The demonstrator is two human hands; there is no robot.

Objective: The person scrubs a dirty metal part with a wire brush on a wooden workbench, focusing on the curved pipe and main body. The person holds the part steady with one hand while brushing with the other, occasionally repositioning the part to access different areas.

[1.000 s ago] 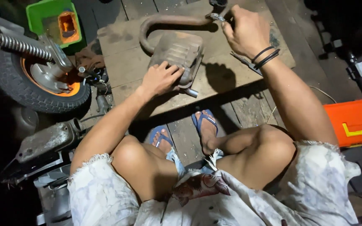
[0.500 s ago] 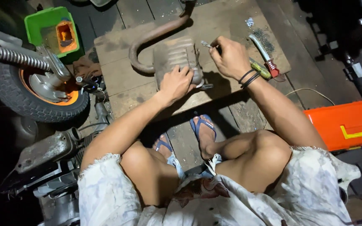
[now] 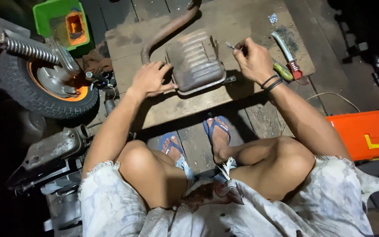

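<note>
I sit low with my knees up, so the wooden worktop [image 3: 259, 94] is just in front of my feet and both arms can reach the work. On it lies the rusty muffler [image 3: 196, 61], a flat boxy can with ribs pressed in its top face, and a curved brown pipe [image 3: 165, 33] goes out of it toward the far edge. The metal looks dull, with rust and dust, and a small stud sticks out at its right lower corner.

My left hand [image 3: 149, 80] rests with fingers spread on the left side of the muffler, touching its edge; I judge this is to keep it from sliding on the board. The grip of this hand is open, only pressing. My right hand [image 3: 254, 61] is above the right side of the can, and its grip is pinched around a thin metal tool [image 3: 231, 45] whose tip points to the upper right corner of the muffler.

Just beside my right wrist lies a wire brush [image 3: 286, 55] with red and green on the handle. To the left stands a small wheel [image 3: 44, 83] with orange rim, and an orange toolbox [image 3: 365, 134] is at my right
</note>
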